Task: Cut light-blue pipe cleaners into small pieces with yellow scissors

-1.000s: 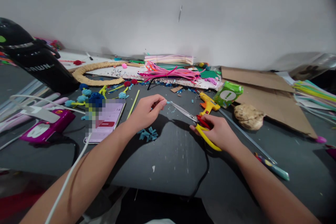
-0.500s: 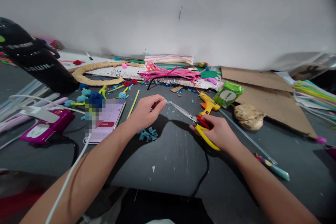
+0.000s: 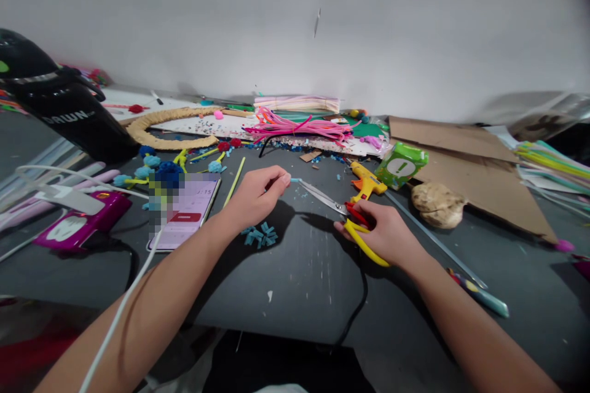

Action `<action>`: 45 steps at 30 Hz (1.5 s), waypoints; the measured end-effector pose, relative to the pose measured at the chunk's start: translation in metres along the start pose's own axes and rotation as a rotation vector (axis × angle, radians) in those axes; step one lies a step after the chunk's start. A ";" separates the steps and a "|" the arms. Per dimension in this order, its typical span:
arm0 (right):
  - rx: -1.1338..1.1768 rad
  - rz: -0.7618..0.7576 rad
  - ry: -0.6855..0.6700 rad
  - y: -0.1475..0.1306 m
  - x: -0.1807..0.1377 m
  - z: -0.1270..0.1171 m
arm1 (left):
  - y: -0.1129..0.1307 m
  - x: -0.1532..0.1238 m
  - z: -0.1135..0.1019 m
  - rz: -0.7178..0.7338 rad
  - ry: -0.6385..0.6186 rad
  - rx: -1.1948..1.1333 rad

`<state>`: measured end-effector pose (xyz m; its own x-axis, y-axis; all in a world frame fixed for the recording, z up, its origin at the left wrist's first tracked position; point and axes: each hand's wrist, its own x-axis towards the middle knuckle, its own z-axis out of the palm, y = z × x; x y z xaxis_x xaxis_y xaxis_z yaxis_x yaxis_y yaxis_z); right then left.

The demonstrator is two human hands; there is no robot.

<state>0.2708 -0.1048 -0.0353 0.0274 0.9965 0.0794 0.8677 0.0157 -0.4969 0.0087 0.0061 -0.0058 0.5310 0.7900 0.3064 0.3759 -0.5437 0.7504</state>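
My left hand [image 3: 263, 192] is closed in a pinch around a short light-blue piece of pipe cleaner [image 3: 295, 180], whose end sticks out to the right of the fingertips. Scissors [image 3: 325, 198] with red and yellow handles are in my right hand [image 3: 387, 230], fingers through the loops. The blade tips meet the free end of the blue piece; whether the blades are fully closed is too small to tell. Below my left hand, a small pile of cut blue pieces [image 3: 260, 235] lies on the dark table [image 3: 299, 295]. Tiny blue bits are scattered under the blades.
A yellow glue gun [image 3: 366, 181] and green packet [image 3: 401, 164] lie beyond my right hand. On the left are a phone [image 3: 188, 215], a purple device [image 3: 85, 221], and a black bottle [image 3: 78, 110]. Pink pipe cleaners [image 3: 299, 128] and cardboard [image 3: 483, 184] lie farther back.
The blue piece shows a little straighter between fingertips and blade tips. My right hand and the scissors have shifted very slightly; my left hand stays almost in place.
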 end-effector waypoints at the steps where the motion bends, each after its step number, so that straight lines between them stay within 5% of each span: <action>1: -0.001 -0.004 0.000 0.000 0.000 0.000 | 0.001 0.000 -0.001 -0.007 -0.009 -0.003; 45: 0.048 -0.037 0.006 -0.003 0.003 -0.003 | 0.001 0.000 0.000 -0.010 -0.053 -0.070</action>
<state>0.2697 -0.1020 -0.0308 -0.0012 0.9946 0.1039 0.8435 0.0568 -0.5341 0.0095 0.0059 -0.0052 0.5677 0.7781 0.2688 0.3280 -0.5132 0.7931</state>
